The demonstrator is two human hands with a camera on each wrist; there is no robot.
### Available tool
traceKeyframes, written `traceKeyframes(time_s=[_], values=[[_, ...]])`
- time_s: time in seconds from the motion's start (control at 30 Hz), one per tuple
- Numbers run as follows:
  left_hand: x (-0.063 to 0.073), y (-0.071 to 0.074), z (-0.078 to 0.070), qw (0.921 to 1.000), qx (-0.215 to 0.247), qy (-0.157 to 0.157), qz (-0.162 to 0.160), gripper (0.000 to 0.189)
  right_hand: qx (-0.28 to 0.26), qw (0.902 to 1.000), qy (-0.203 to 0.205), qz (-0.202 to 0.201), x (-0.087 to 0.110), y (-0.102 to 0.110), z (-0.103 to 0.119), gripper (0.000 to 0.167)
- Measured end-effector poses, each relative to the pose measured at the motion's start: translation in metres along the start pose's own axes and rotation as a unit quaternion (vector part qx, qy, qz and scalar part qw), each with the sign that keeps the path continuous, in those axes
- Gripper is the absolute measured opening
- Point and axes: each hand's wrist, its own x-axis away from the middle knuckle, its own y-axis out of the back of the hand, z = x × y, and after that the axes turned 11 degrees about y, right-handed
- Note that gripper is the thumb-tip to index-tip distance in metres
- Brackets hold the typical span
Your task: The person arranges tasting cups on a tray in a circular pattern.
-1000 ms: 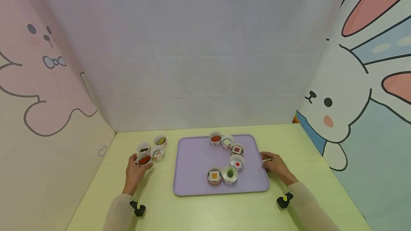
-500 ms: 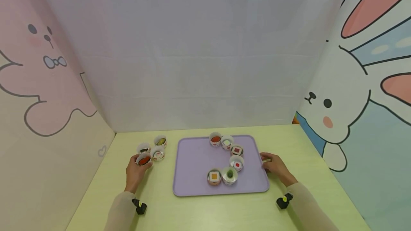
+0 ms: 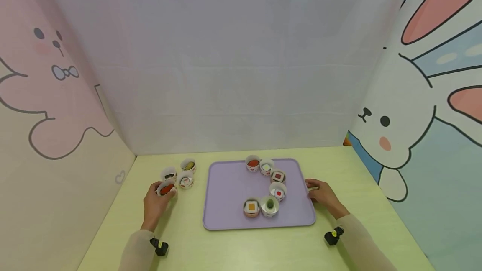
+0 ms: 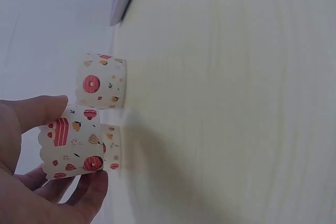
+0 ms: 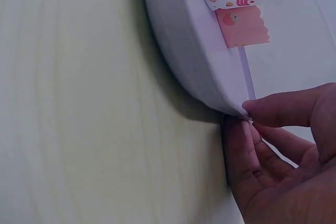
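My left hand (image 3: 155, 204) grips a paper baking cup (image 4: 71, 142) between thumb and fingers. The cup is white with red cake and donut prints, and something orange-red shows inside it in the head view. Close behind stand several similar cups on the table, among them a cup with a dark filling (image 3: 169, 173) and a donut-print cup (image 4: 102, 81). At the right side of the lilac tray (image 3: 226, 187), my right hand (image 3: 324, 195) pinches the rim, thumb on top and fingers beneath in the right wrist view.
Several filled paper cups stand on the tray's right half, including one with a green piece (image 3: 269, 206) and one with an orange-topped square (image 3: 251, 207). The pale yellow table (image 3: 226, 250) is bounded by a white back wall (image 3: 241, 95) and printed side panels.
My left hand has shifted slightly left and toward me with the held cup, away from the neighbouring cups. The right hand and the tray have stayed in place.
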Motion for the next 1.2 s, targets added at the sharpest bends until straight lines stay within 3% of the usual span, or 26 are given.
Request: traceKeyframes(time_s=[0.57, 0.9, 1.2], values=[[0.03, 0.017, -0.043, 0.9965, 0.027, -0.076, 0.024, 0.069, 0.0, 1.0, -0.004, -0.003, 0.0, -0.001, -0.002, 0.059], [0.049, 0.006, -0.067, 0.99, 0.018, -0.137, 0.026, 0.06, 0.007, 1.0, -0.006, 0.0, 0.001, -0.001, 0.001, 0.058], [0.061, -0.013, -0.082, 0.9861, 0.011, -0.159, 0.049, 0.062, 0.01, 0.9999, -0.007, 0.0, 0.0, 0.0, 0.001, 0.058]])
